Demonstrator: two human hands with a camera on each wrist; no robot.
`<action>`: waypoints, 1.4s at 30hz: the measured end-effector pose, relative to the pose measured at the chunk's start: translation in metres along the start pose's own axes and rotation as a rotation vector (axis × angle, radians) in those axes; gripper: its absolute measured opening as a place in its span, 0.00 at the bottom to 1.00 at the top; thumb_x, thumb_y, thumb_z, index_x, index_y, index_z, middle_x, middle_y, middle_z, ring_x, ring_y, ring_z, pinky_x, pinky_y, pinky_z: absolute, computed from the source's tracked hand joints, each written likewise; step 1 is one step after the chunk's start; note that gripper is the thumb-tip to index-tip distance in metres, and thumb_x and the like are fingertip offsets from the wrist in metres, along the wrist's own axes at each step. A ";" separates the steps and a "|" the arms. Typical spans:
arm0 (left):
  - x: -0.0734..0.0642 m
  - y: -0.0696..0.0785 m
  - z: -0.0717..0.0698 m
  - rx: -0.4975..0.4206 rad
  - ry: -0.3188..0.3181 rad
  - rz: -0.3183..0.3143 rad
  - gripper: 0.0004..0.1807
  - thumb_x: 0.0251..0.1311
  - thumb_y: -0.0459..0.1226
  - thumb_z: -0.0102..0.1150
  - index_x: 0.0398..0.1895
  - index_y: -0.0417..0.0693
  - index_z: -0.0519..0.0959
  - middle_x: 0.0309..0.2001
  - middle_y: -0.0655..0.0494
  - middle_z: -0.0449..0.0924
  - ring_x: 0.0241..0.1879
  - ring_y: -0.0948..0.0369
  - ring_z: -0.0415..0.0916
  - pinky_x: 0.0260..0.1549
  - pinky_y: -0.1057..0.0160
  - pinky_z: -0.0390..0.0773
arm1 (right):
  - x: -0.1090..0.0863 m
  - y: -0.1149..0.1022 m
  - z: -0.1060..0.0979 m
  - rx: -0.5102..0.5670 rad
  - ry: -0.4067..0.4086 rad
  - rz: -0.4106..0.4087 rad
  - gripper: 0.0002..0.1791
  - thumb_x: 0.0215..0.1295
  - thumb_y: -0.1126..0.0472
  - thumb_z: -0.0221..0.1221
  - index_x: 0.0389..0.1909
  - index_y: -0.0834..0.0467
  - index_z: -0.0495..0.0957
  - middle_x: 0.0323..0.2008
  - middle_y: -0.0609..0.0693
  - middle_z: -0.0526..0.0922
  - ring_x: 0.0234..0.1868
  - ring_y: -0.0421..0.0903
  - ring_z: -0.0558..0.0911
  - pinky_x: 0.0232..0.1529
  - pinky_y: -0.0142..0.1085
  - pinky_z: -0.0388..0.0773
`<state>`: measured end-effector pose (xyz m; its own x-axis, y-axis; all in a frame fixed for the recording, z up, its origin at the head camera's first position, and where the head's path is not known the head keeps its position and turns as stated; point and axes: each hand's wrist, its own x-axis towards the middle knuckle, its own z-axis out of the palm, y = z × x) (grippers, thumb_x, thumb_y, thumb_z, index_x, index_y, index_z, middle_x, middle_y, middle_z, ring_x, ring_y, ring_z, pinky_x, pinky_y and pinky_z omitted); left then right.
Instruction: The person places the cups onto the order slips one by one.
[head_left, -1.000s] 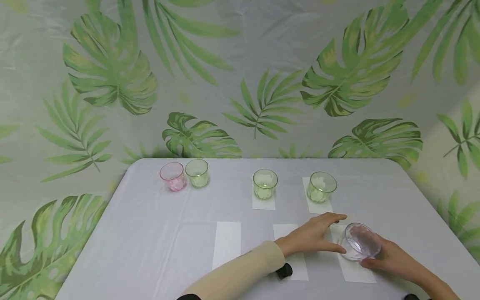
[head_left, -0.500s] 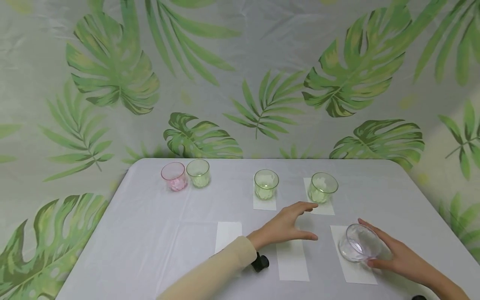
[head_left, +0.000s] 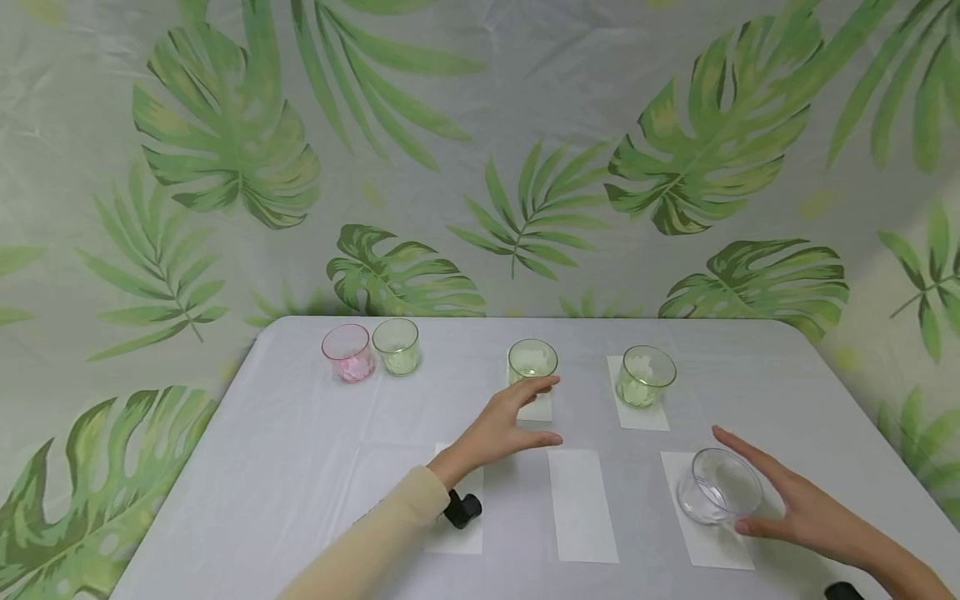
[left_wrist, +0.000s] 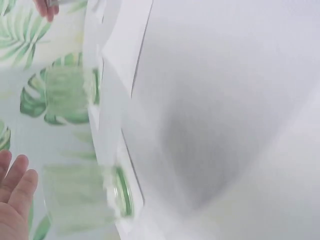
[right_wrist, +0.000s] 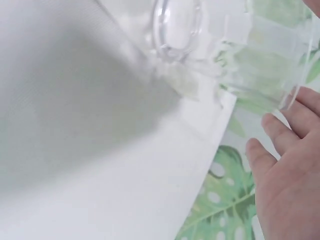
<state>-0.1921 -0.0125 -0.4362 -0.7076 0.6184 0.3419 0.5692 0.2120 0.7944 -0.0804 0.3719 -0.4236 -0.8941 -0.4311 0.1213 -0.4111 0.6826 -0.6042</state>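
A clear glass cup (head_left: pixel 705 500) stands upright on a white paper strip (head_left: pixel 716 546) at the right front of the table. Around its right side is my right hand (head_left: pixel 806 504), thumb and fingers spread; the right wrist view shows the fingertips (right_wrist: pixel 270 127) close to the cup wall, and light contact is hard to judge. My left hand (head_left: pixel 495 427) hovers over the table's middle, holding nothing, fingers extended. Behind its fingers a green glass cup (head_left: pixel 532 362) is partly hidden. Another green cup (head_left: pixel 643 379) stands farther right.
At the back left, a pink glass cup (head_left: pixel 349 357) and a third green cup (head_left: pixel 397 350) stand side by side. Paper strips lie in the front row, one in the middle (head_left: pixel 583 504) and one under the left forearm (head_left: pixel 461 537). A leaf-patterned cloth hangs behind the table.
My left hand has moved away from the clear cup, leftward and slightly back. The right hand's fingers have spread from the cup, which stays on its strip.
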 end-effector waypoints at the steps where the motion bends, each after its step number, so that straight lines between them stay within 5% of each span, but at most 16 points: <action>1: -0.002 -0.002 -0.006 -0.001 0.013 -0.003 0.42 0.51 0.38 0.72 0.69 0.41 0.63 0.65 0.49 0.66 0.63 0.57 0.65 0.62 0.66 0.64 | 0.001 -0.003 -0.001 0.007 -0.006 -0.005 0.53 0.49 0.63 0.71 0.75 0.55 0.51 0.72 0.32 0.51 0.65 0.19 0.47 0.50 0.10 0.47; 12: -0.032 -0.021 -0.067 0.117 0.177 -0.069 0.41 0.51 0.38 0.72 0.68 0.41 0.65 0.65 0.47 0.67 0.63 0.52 0.64 0.62 0.56 0.65 | 0.020 -0.030 -0.001 0.023 -0.053 -0.024 0.53 0.52 0.62 0.70 0.75 0.52 0.49 0.74 0.46 0.51 0.67 0.22 0.46 0.49 0.14 0.50; 20: -0.053 -0.034 -0.109 0.202 0.274 -0.120 0.40 0.50 0.37 0.73 0.67 0.39 0.66 0.64 0.45 0.68 0.63 0.49 0.64 0.62 0.51 0.66 | 0.034 -0.043 0.005 -0.029 -0.085 -0.026 0.53 0.53 0.60 0.70 0.75 0.49 0.49 0.73 0.48 0.53 0.66 0.21 0.48 0.51 0.31 0.67; 24: -0.063 -0.039 -0.128 0.254 0.298 -0.155 0.41 0.50 0.38 0.73 0.67 0.40 0.65 0.65 0.44 0.67 0.64 0.48 0.63 0.61 0.47 0.65 | 0.040 -0.049 0.012 -0.044 -0.087 -0.055 0.53 0.52 0.58 0.70 0.75 0.50 0.49 0.73 0.50 0.54 0.66 0.22 0.48 0.52 0.36 0.70; 34: -0.076 -0.046 -0.164 0.358 0.358 -0.244 0.43 0.49 0.37 0.74 0.68 0.39 0.64 0.64 0.39 0.66 0.64 0.44 0.62 0.61 0.42 0.62 | 0.054 -0.059 0.025 -0.002 -0.127 -0.113 0.52 0.55 0.56 0.69 0.76 0.50 0.48 0.73 0.49 0.54 0.69 0.27 0.48 0.59 0.29 0.65; 42: -0.072 -0.055 -0.182 0.387 0.336 -0.292 0.43 0.49 0.35 0.73 0.68 0.35 0.63 0.65 0.36 0.64 0.66 0.42 0.58 0.63 0.42 0.58 | 0.062 -0.066 0.040 0.033 -0.152 -0.106 0.50 0.57 0.55 0.68 0.76 0.49 0.48 0.73 0.50 0.54 0.69 0.28 0.50 0.58 0.43 0.69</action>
<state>-0.2492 -0.2066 -0.4130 -0.9158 0.2324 0.3276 0.3979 0.6369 0.6603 -0.1020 0.2764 -0.4073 -0.8079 -0.5855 0.0664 -0.4932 0.6103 -0.6199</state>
